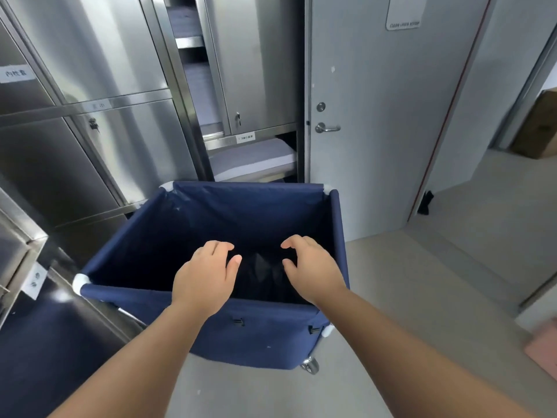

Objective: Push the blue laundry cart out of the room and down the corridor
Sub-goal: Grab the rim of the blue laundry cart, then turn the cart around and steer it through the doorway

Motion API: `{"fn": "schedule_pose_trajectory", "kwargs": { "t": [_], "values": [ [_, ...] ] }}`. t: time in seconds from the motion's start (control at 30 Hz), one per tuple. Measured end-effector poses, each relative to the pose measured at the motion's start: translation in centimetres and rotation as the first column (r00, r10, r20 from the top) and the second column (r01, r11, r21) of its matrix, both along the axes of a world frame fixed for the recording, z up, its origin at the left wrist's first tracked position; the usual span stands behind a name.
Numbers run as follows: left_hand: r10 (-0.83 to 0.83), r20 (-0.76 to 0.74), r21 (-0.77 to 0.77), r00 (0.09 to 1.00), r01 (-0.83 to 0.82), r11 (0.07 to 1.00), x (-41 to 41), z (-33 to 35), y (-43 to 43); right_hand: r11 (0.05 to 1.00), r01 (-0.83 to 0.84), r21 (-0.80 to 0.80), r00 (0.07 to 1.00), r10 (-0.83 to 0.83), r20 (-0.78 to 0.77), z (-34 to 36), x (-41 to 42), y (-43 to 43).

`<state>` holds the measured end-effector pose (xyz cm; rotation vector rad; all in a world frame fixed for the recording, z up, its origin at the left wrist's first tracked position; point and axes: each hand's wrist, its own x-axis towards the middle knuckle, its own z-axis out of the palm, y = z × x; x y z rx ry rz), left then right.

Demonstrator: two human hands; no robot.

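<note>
The blue laundry cart (256,333) stands right in front of me, a fabric bin on a metal frame with white corner caps and a caster at its near right corner. Its inside is dark, with something black at the bottom. My left hand (202,279) and my right hand (313,270) both reach over the near rim, fingers curled and apart, palms down. Neither hand grips the rim; both hover just above and past it.
Stainless steel cabinets (99,122) line the left side, one open with folded linen (253,158). A grey door (376,116) stands open beyond the cart. The doorway and corridor floor (488,206) lie to the right, with a cardboard box (539,128) beyond.
</note>
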<state>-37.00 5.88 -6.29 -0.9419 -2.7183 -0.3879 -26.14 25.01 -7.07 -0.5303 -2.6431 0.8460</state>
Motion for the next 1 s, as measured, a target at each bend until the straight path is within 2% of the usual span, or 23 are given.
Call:
{"fn": "schedule_pose_trajectory", "kwargs": {
  "t": [0.27,0.47,0.8,0.9,1.0],
  "values": [
    [-0.019,0.054,-0.051,0.998,0.021,0.998,-7.8,-2.9,1.0,0.999,-0.026,-0.018,0.998,0.028,0.064,-2.3,-7.4,0.4],
    [-0.118,0.119,-0.092,0.986,0.129,0.987,-13.0,-6.4,0.2,1.000,-0.004,0.001,0.993,0.004,0.117,-4.9,-11.1,-1.1],
    [-0.137,0.288,-0.199,0.948,0.199,0.960,-17.6,-14.2,-3.9,0.992,-0.120,0.023,0.930,0.104,0.354,-12.2,-15.6,-6.2],
    [-0.126,0.331,-0.227,0.935,0.209,0.951,-18.1,-16.4,-5.0,0.976,-0.208,0.064,0.894,0.163,0.417,-14.8,-16.0,-7.8],
    [-0.118,0.369,-0.267,0.922,0.227,0.936,-18.4,-18.2,-5.7,0.970,-0.229,0.082,0.862,0.163,0.481,-16.9,-16.4,-8.9]
  ]
}}
